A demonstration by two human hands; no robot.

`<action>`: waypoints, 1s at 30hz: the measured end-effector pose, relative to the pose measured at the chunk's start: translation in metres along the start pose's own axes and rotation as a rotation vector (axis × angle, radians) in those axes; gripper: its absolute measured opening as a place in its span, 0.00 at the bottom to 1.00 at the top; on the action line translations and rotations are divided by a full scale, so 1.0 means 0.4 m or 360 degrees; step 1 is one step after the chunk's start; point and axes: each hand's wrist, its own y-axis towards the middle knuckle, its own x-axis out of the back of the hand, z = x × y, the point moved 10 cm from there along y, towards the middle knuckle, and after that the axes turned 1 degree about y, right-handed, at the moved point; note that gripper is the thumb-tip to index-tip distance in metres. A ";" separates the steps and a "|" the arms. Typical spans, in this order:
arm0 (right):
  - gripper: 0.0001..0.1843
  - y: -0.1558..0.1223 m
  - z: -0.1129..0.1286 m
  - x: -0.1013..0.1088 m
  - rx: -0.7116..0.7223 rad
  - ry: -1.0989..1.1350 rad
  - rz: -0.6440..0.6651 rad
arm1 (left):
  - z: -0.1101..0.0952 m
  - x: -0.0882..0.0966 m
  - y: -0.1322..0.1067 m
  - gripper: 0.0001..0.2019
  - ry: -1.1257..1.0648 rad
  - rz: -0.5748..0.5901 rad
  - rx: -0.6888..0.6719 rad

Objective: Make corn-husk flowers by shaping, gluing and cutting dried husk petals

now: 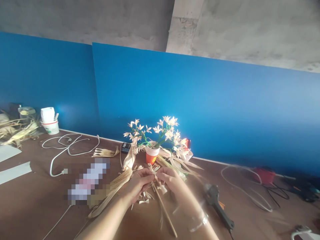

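Husk flower (152, 169) pinched between left hand (138, 184) — right hand (170, 178).

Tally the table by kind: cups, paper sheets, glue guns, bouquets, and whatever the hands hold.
Cups: 2, an orange paper cup and a white cup
White paper sheets: 2
Black glue gun: 1
Husk-flower bouquet, in the orange cup: 1
Husk flower on a stick, pinched by left hand and right hand: 1
Total: 7
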 end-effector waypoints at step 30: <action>0.14 -0.013 0.009 -0.016 -0.0009 0.0132 0.0023 | -0.135 0.038 -0.077 0.05 0.0847 -0.0569 -0.0920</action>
